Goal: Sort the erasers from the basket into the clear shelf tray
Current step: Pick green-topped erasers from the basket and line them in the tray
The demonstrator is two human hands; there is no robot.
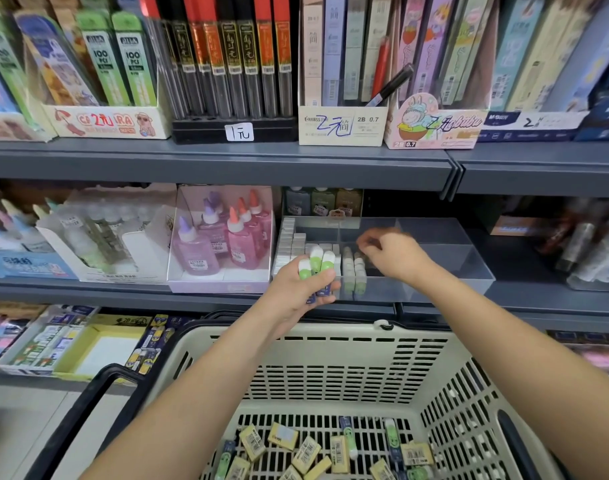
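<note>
On the middle shelf (130, 292), fills only the left part of the clear tray (471, 271) so far. Grips green-capped erasers (316, 263) in left hand (293, 293), just before the tray. Reaches right hand (395, 258) into it, grasp blurred, cannot tell. Leaves many loose erasers (306, 453) in basket (331, 332).

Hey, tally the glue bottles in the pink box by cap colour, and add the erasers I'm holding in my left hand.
Purple-capped glue bottles: 3
Orange-capped glue bottles: 3
Green-tipped erasers in the left hand: 3
Total: 9
</note>
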